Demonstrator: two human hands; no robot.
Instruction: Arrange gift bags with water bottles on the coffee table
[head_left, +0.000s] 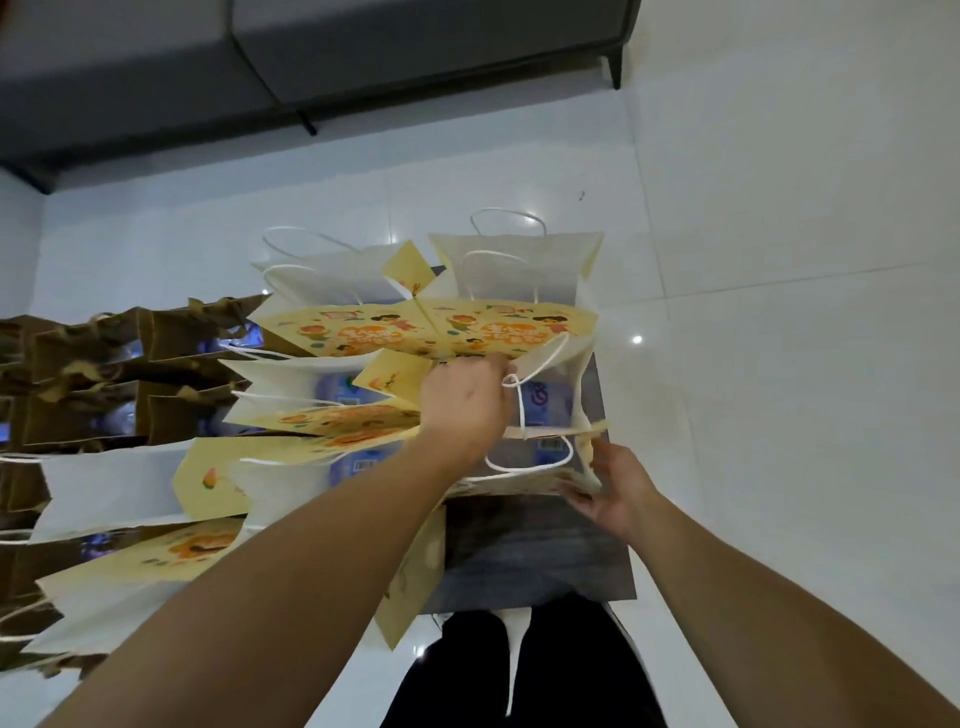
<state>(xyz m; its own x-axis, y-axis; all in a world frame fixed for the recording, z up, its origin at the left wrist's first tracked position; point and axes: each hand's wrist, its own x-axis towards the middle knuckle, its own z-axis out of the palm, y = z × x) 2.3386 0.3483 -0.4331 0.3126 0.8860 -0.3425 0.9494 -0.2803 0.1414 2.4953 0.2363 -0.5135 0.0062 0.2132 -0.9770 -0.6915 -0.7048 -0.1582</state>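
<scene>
Two bare forearms reach forward from the bottom of the view over a dark grey wood-grain coffee table (535, 561). Below them, black trousers (566, 670) show at the near table edge.

The left hand (465, 402) is curled over the top edge of a pale yellow paper gift bag with an orange cartoon print (540, 410), its fingers pinching the rim beside one white cord handle (519, 395). The right hand (615, 493) has its fingers fairly straight and presses against the near right corner of the same bag, low down by the table top. Inside this open bag, a clear plastic water bottle with a blue label (545, 402) is visible.

Behind it stands another yellow printed bag (514, 280), upright at the far right corner of the table, with a matching one (332, 291) just beside it to the left. More yellow bags (311, 421) crowd the table's left half, some showing blue bottle labels. Further left stand brown paper bags (119, 369) in rows.

Beyond the table lie a glossy white tiled floor (779, 260) and a grey sofa on dark legs (363, 57).
</scene>
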